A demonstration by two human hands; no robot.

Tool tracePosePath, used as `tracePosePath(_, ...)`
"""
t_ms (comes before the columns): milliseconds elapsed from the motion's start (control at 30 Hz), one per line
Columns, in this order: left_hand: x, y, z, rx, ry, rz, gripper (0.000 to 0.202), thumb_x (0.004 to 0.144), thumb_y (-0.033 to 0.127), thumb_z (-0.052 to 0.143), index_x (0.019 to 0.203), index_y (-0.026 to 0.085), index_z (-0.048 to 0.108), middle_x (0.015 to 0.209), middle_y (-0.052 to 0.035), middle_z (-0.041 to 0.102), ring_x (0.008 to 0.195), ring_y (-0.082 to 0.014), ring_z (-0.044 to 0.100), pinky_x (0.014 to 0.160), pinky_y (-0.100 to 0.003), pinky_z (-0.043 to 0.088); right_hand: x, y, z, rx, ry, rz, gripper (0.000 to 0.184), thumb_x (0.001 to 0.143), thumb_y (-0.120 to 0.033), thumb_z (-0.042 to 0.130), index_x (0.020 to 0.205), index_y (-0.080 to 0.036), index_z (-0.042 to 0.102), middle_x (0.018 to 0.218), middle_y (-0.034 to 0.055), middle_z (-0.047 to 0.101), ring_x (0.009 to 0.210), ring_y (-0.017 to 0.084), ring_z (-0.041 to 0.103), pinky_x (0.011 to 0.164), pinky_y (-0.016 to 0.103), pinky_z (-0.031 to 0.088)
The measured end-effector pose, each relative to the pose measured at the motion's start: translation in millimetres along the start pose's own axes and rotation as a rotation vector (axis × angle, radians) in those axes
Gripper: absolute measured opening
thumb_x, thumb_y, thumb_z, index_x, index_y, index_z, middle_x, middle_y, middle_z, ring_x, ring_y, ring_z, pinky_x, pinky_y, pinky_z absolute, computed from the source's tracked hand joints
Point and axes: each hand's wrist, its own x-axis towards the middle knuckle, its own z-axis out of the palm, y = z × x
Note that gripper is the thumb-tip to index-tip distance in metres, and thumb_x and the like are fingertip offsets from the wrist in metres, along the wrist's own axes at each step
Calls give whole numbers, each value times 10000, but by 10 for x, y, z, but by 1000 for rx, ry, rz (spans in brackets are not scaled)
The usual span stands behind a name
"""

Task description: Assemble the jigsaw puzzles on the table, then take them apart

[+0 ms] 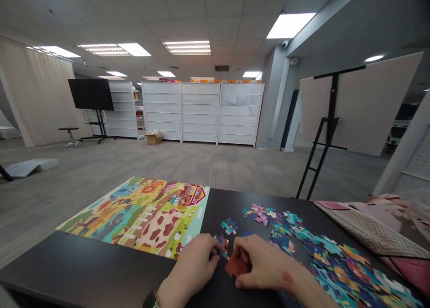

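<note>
My right hand (265, 261) pinches a reddish-brown puzzle piece (236, 267) between thumb and fingers, low over the black table. Close beside it, my left hand (195, 261) has its fingers curled at the edge of a dark blue and brown puzzle piece (222, 244). The two pieces are very near each other; whether they touch or interlock I cannot tell. A loose blue-green puzzle piece (229, 226) lies just beyond my fingertips. Right of my right hand spreads a heap of colourful puzzle pieces (349, 272), partly hidden by my forearm.
Two finished-looking picture sheets with farm and animal scenes (157, 218) lie on the left of the black table (110, 272). Patterned fabric (376, 227) covers the right edge. Beyond the table stand an easel board (363, 106), white shelves (201, 113) and a screen on a stand (90, 94).
</note>
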Motion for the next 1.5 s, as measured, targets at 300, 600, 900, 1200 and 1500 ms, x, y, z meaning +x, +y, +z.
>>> tracePosePath(300,-3,38,-27,-38,31,11,180,802,152,640,925,250,728,1043,-31,643,1027,-242,610,878,-304,460,38,93,54,-9,109,-60,279,676,-298,698,949,-247,673,953,13,650,914,219,597,776,294,412)
tracePosePath(600,10,48,-51,-75,30,26,194,789,125,628,904,251,720,1032,-14,650,1014,-223,612,870,-296,458,40,34,79,8,129,-34,338,671,-260,658,1009,-241,666,939,17,668,902,220,606,771,297,420)
tracePosePath(900,4,50,-23,-71,36,48,201,783,101,602,905,228,699,1027,-35,651,1017,-237,604,882,-305,462,59,-21,50,25,92,-50,241,700,-249,665,935,-243,717,923,16,671,911,203,618,778,275,421)
tracePosePath(1200,29,12,-6,-101,50,106,294,787,71,565,982,236,711,1056,-28,669,1049,-229,593,934,-303,451,70,-30,62,19,102,-37,196,708,-302,726,900,-262,727,909,9,678,889,208,619,765,280,407)
tracePosePath(1500,52,7,14,-110,47,141,360,799,38,548,1024,258,723,1064,-17,670,1064,-229,583,978,-318,430,60,-18,55,11,87,-7,335,667,-427,836,949,-264,760,920,18,715,916,237,631,743,280,408)
